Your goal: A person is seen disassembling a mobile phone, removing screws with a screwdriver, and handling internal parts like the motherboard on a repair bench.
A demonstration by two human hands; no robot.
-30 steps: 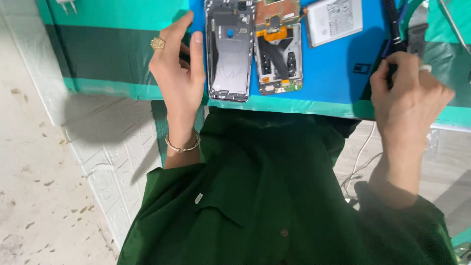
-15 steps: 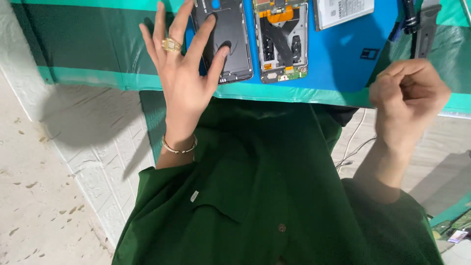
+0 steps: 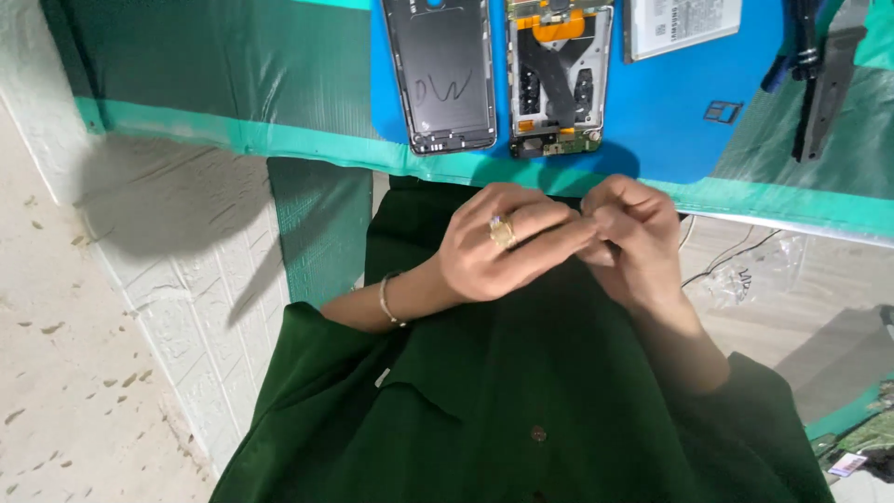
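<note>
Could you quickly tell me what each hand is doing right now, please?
Left hand: fingers curled, fingertips meeting the right hand; anything pinched cannot be told.
Right hand: fingers curled likewise; contents hidden.

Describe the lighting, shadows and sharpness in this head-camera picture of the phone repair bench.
Head view: soft, even light; a broad shadow falls on the white wall below the bench edge. The phone back cover and open phone frame look sharp. The left hand and right hand are slightly motion-blurred at the fingers. Faint sheen on the green sheet.

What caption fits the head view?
Both hands, left and right, meet fingertip to fingertip below an opened phone on a blue mat.
</note>
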